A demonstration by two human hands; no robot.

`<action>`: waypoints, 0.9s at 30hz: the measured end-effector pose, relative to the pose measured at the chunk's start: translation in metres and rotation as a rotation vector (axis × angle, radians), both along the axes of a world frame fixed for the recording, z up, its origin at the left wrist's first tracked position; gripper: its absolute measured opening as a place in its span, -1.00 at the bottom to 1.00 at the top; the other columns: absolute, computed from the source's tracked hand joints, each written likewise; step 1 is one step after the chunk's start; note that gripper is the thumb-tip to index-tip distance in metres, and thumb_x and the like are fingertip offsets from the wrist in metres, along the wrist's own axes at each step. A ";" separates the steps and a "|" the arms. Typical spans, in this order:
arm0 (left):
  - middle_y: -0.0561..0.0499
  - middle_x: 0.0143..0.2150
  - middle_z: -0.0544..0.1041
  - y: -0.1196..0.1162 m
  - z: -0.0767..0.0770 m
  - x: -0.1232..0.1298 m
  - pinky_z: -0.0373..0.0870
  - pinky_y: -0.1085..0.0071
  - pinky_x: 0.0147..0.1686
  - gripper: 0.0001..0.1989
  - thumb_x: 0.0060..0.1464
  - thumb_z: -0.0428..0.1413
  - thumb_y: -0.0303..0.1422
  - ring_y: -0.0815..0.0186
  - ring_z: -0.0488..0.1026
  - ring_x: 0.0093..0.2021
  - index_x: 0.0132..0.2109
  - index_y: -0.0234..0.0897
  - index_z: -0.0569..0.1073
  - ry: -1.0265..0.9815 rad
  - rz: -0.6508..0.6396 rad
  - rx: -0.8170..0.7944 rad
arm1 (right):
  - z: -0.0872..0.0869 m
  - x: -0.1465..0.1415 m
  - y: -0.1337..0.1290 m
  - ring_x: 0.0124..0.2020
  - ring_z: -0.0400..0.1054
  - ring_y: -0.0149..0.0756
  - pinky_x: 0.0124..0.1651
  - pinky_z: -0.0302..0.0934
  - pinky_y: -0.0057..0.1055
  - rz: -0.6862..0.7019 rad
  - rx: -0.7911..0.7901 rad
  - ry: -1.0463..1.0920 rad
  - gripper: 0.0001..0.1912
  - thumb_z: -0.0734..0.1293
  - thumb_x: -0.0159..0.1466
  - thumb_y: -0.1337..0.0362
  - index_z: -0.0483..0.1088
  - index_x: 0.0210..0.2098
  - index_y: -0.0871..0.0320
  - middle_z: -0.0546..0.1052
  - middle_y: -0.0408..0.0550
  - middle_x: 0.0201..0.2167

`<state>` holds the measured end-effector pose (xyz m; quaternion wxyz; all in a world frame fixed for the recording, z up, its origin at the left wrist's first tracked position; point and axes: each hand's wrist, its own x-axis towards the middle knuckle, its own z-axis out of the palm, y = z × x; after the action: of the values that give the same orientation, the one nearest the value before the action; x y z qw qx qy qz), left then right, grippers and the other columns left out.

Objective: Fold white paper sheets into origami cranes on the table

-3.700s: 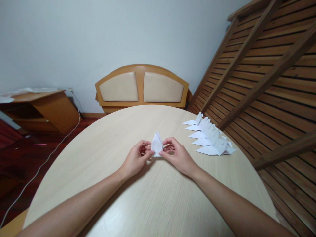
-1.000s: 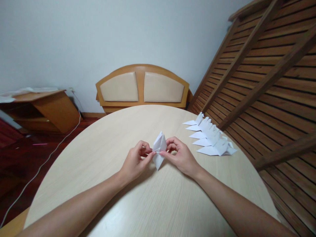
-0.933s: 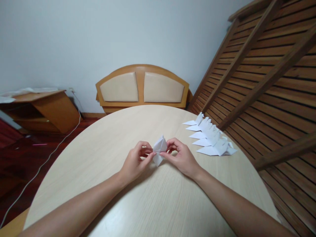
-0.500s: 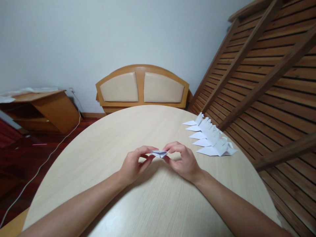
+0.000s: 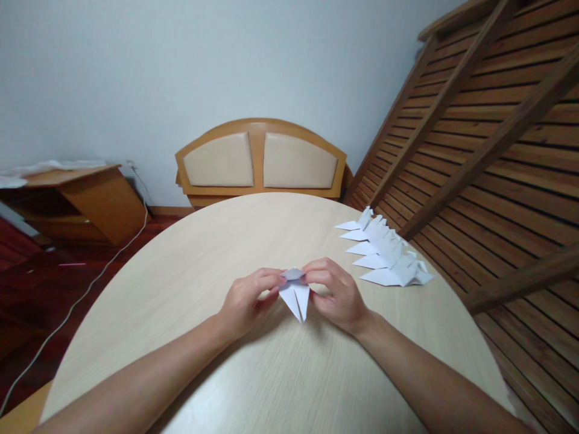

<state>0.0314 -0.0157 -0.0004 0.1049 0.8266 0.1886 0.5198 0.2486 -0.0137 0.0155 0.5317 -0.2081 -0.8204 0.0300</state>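
Between my two hands is a folded white paper (image 5: 294,295), its two narrow split points hanging down toward me and a small flap showing at the top. My left hand (image 5: 251,295) pinches its left edge between thumb and fingers. On the other side, my right hand (image 5: 337,292) pinches the right edge the same way. The paper is held just above the round table (image 5: 217,253). To the right of my right hand stands a row of several folded white paper cranes (image 5: 382,250), overlapping one another, with pointed tips toward the left.
A wooden headboard (image 5: 260,160) with two cream panels stands behind the table. Slatted wood (image 5: 497,150) leans along the right side. At left are a low wooden desk (image 5: 99,199) and a white cable (image 5: 90,286) across the dark red floor.
The folded paper has tipped from nearly edge-on to showing its face, with its split points now hanging toward me. Both hands keep their pinch in almost the same place.
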 end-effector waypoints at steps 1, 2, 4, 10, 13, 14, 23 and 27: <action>-0.11 -0.10 0.61 0.000 0.000 0.000 0.58 0.44 -0.22 -0.62 0.16 0.07 -0.64 0.30 0.59 -0.12 0.07 -0.20 0.40 -0.005 0.004 0.015 | 0.000 0.000 0.000 -0.24 0.48 -0.24 -0.22 0.42 -0.28 -0.003 0.017 0.006 -0.71 0.38 0.24 0.48 0.40 -0.11 0.03 0.56 -0.08 -0.28; -0.11 -0.11 0.60 0.000 0.000 0.001 0.58 0.47 -0.25 -0.60 0.16 0.08 -0.64 0.31 0.59 -0.13 0.10 -0.20 0.39 -0.012 0.009 0.017 | -0.001 -0.001 0.001 -0.24 0.48 -0.24 -0.21 0.42 -0.28 -0.006 0.024 0.012 -0.71 0.38 0.24 0.48 0.40 -0.10 0.04 0.56 -0.06 -0.28; -0.11 -0.08 0.57 0.000 0.000 0.001 0.59 0.49 -0.27 -0.56 0.15 0.08 -0.64 0.32 0.56 -0.11 0.13 -0.20 0.38 -0.022 0.028 -0.024 | -0.002 -0.001 0.001 -0.23 0.48 -0.23 -0.20 0.42 -0.28 -0.021 0.014 0.015 -0.70 0.39 0.24 0.48 0.40 -0.08 0.06 0.55 -0.05 -0.27; -0.08 -0.10 0.53 -0.001 0.001 0.002 0.59 0.50 -0.28 -0.61 0.16 0.05 -0.63 0.34 0.53 -0.13 0.09 -0.20 0.41 -0.013 0.080 -0.108 | -0.004 0.000 0.001 -0.21 0.47 -0.25 -0.17 0.42 -0.28 -0.049 -0.036 0.012 -0.72 0.37 0.28 0.46 0.39 -0.06 0.05 0.54 -0.05 -0.25; -0.05 -0.15 0.53 -0.001 0.000 0.001 0.57 0.52 -0.31 -0.64 0.19 0.04 -0.63 0.36 0.52 -0.18 0.06 -0.20 0.43 0.009 0.118 -0.084 | -0.003 0.001 0.002 -0.17 0.47 -0.24 -0.14 0.41 -0.26 -0.040 -0.065 -0.012 -0.76 0.39 0.29 0.41 0.40 -0.07 0.05 0.55 -0.04 -0.23; -0.04 -0.16 0.53 -0.001 0.000 0.001 0.57 0.52 -0.32 -0.65 0.19 0.04 -0.63 0.36 0.51 -0.19 0.06 -0.20 0.43 0.015 0.129 -0.084 | -0.003 0.001 0.002 -0.16 0.47 -0.23 -0.13 0.41 -0.26 -0.040 -0.075 -0.021 -0.77 0.39 0.29 0.40 0.41 -0.08 0.05 0.55 -0.04 -0.22; -0.06 -0.09 0.49 -0.001 0.000 0.003 0.57 0.51 -0.28 -0.59 0.21 0.03 -0.63 0.37 0.50 -0.14 0.14 -0.18 0.41 0.032 0.136 -0.123 | -0.007 -0.001 0.002 -0.17 0.49 -0.26 -0.13 0.41 -0.29 -0.055 -0.129 0.005 -0.75 0.38 0.27 0.46 0.47 -0.09 0.06 0.58 -0.05 -0.22; -0.06 -0.09 0.48 -0.002 0.000 0.003 0.55 0.50 -0.30 -0.56 0.22 0.01 -0.62 0.35 0.49 -0.14 0.16 -0.15 0.41 0.053 0.164 -0.145 | -0.008 -0.002 0.002 -0.19 0.51 -0.27 -0.15 0.43 -0.29 -0.056 -0.155 0.024 -0.75 0.38 0.27 0.47 0.49 -0.10 0.06 0.60 -0.06 -0.23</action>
<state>0.0348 -0.0173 0.0000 0.1167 0.8120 0.2953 0.4897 0.2464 -0.0113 0.0075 0.5243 -0.2714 -0.8030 0.0810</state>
